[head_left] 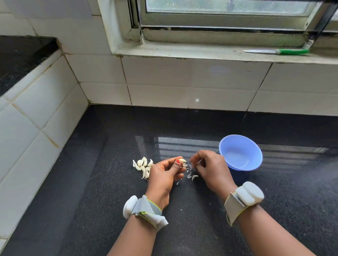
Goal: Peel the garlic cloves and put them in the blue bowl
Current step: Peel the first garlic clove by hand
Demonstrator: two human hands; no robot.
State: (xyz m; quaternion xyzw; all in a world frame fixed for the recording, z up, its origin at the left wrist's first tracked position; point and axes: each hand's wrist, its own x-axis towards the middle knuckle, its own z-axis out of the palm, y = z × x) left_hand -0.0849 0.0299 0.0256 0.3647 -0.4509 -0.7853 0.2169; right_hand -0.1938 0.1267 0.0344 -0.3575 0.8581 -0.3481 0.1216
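Lighting: we note soft daylight from the window [224, 0], mirrored as striped glare on the glossy table [185, 144]. Shadows faint. Focus sharp centrally; we see wide-angle bending toward the edges.

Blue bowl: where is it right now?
Head view: the blue bowl stands on the dark counter, right of centre, just beyond the right hand.

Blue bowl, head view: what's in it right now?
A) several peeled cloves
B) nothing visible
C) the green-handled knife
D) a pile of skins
B: the blue bowl shows only its bare inside, while the left hand holds the clove being peeled and the unpeeled cloves lie in a pile on the counter.
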